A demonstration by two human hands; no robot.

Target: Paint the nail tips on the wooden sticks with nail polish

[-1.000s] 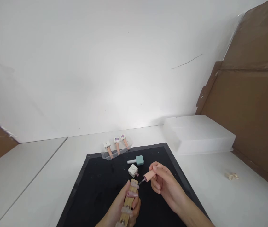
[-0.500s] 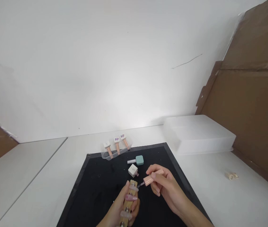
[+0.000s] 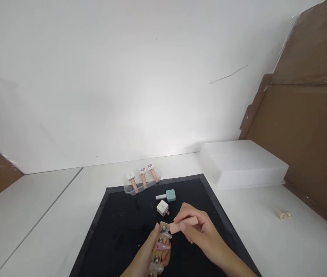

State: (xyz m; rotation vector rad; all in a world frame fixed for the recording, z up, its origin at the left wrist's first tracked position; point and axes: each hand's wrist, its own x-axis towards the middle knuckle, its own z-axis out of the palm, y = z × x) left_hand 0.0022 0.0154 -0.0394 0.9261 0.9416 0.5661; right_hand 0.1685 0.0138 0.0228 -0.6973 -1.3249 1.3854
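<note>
in the head view, the right hand (image 3: 202,232) pinches a peach brush cap (image 3: 175,227) between thumb and fingers. the cap has shifted left over the last half second, so its brush end now seems to be over the far clear nail tip (image 3: 167,234) rather than at its right edge; contact is too small to confirm. the left hand (image 3: 144,254) grips the wooden strip (image 3: 159,252) above the black mat (image 3: 114,231), on the near side of the uncapped white bottle (image 3: 162,207).
</note>
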